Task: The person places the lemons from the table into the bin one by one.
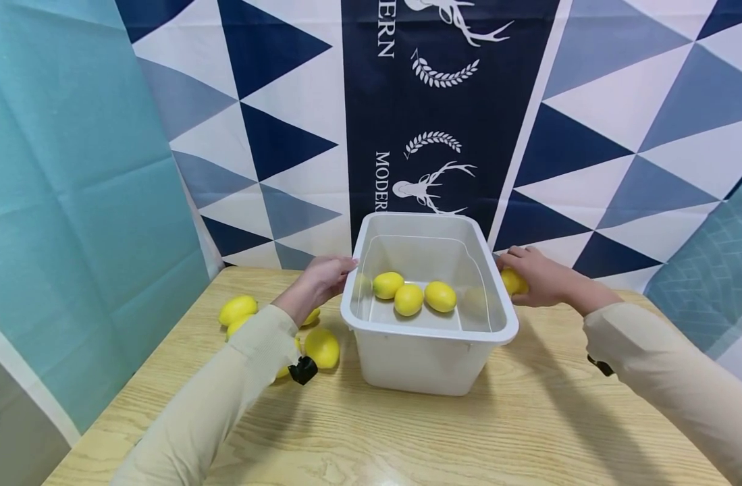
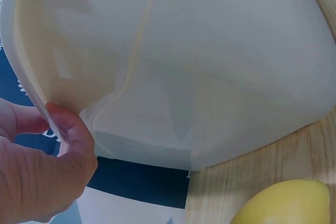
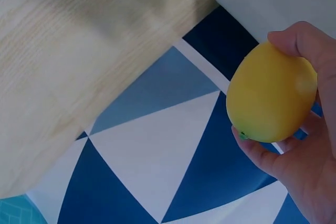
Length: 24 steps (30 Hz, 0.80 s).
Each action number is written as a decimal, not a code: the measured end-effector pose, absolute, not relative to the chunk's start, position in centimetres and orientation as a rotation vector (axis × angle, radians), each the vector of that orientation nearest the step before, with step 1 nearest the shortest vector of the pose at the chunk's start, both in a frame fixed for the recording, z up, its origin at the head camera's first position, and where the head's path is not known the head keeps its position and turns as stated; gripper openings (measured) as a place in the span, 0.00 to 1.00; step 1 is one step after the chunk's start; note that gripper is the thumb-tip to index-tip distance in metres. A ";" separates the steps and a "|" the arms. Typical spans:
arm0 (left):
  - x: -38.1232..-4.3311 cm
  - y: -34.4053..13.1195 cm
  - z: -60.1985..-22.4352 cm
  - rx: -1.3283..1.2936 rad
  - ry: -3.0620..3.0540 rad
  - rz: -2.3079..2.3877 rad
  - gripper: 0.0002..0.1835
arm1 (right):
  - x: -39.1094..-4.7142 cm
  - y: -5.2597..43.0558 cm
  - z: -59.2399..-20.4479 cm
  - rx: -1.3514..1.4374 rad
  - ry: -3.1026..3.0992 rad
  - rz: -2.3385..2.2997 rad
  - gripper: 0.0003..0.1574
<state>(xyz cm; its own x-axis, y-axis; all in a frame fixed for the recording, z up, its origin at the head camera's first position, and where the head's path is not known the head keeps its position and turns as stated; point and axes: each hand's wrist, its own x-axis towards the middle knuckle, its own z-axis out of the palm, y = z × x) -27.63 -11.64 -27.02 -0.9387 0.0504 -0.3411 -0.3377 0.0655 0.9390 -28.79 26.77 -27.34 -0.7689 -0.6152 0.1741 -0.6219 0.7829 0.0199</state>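
A light grey plastic bin (image 1: 416, 364) stands on the table with three yellow lemons (image 1: 408, 300) on its floor. At its left side, my left hand (image 1: 323, 280) pinches the rim, with thumb and curled fingers on either side of the edge in the left wrist view. My right hand (image 1: 539, 275) grips another lemon (image 3: 273, 93) between thumb and fingers, just outside the bin's right wall. That lemon's greenish tip points toward the fingertips in the right wrist view.
Several more lemons (image 1: 322, 348) lie on the wooden table (image 1: 371, 435) left of the bin, partly hidden behind my left sleeve. A patterned blue and white cloth (image 1: 285, 148) hangs close behind the table, with a teal cloth (image 1: 85, 202) at the left.
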 end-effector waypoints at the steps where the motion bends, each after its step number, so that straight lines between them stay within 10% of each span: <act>1: -27.6 -11.6 -27.0 -0.288 2.061 1.951 0.20 | -28.8 26.8 -27.2 0.979 -2.805 0.055 0.31; 24: -27.6 -11.7 -26.9 -0.290 2.061 1.936 0.20 | -28.4 25.4 -23.5 0.908 -2.875 -0.015 0.32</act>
<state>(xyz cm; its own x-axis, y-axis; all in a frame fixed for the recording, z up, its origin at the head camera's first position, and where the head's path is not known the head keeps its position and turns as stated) -27.60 -11.71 -26.88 -0.9352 0.0561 -0.3496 -0.3455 0.0724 0.9356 -28.38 25.36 -23.49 -0.8114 -0.5727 0.1169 -0.5714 0.8193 0.0474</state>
